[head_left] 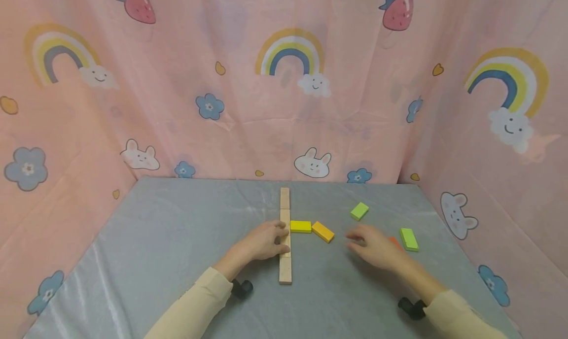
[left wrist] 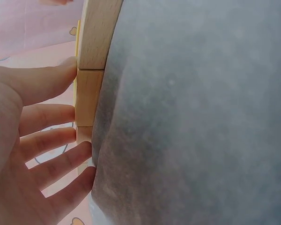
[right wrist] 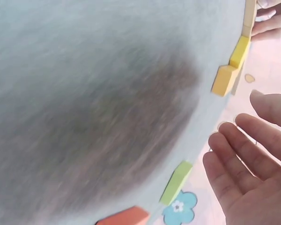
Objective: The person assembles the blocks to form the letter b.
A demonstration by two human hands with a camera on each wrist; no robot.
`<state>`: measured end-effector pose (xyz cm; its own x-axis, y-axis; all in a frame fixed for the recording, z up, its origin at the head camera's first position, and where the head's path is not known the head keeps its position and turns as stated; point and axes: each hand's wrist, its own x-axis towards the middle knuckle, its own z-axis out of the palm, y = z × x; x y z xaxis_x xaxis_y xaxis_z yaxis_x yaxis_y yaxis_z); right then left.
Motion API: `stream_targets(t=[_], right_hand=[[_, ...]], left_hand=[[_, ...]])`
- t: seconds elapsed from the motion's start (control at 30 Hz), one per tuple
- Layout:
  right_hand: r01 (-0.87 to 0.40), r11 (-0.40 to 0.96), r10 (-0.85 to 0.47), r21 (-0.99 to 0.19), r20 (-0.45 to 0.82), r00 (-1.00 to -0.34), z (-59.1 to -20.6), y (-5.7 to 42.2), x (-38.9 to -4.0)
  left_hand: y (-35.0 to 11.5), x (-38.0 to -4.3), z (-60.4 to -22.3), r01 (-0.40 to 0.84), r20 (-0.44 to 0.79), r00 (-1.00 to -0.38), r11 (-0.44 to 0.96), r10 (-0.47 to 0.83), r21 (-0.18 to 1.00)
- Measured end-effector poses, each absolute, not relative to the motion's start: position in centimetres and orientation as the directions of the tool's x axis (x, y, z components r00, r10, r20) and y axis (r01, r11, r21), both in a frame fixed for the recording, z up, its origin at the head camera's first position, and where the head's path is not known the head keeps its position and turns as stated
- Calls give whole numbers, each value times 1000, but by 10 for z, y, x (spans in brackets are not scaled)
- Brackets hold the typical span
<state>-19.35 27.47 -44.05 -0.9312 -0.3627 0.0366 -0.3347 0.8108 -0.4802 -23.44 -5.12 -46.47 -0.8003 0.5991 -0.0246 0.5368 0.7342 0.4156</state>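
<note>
A straight row of plain wooden blocks point(head_left: 285, 271) lies end to end on the grey cloth. My left hand point(head_left: 265, 241) rests along the row's left side, its fingers spread and fingertips at the blocks; in the left wrist view the thumb point(left wrist: 61, 77) is by a seam between two blocks. A yellow block point(head_left: 301, 226) abuts the row's right side, with an orange block point(head_left: 323, 232) lying slanted at its far end. To the right of these, my right hand point(head_left: 374, 248) hovers over the cloth, fingers relaxed, holding nothing. It partly hides a red-orange block point(head_left: 396, 243).
One green block point(head_left: 359, 211) lies beyond the right hand, and another green block point(head_left: 409, 239) lies to its right beside the red-orange one. Grey cloth point(head_left: 177, 230) covers the table. A pink patterned curtain point(head_left: 248, 147) hangs behind and at both sides.
</note>
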Motion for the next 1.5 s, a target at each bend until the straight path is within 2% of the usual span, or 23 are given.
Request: stream_targets(t=[0.53, 0.87, 1.1, 1.5], right_hand=[[-369, 839, -334, -399, 157, -929, -441, 324, -168], [-310, 859, -286, -407, 121, -951, -446, 354, -161], [-226, 861, -233, -455, 43, -972, -450, 367, -165], [-187, 850, -243, -492, -52, -968, -453, 373, -176]], left_hand=[[-50, -236, -464, 543, -30, -797, 737, 603, 403], [-51, -238, -463, 552, -19, -792, 730, 610, 404], [-52, -238, -464, 547, -28, -796, 738, 605, 395], [-52, -235, -463, 557, -26, -791, 736, 612, 384]])
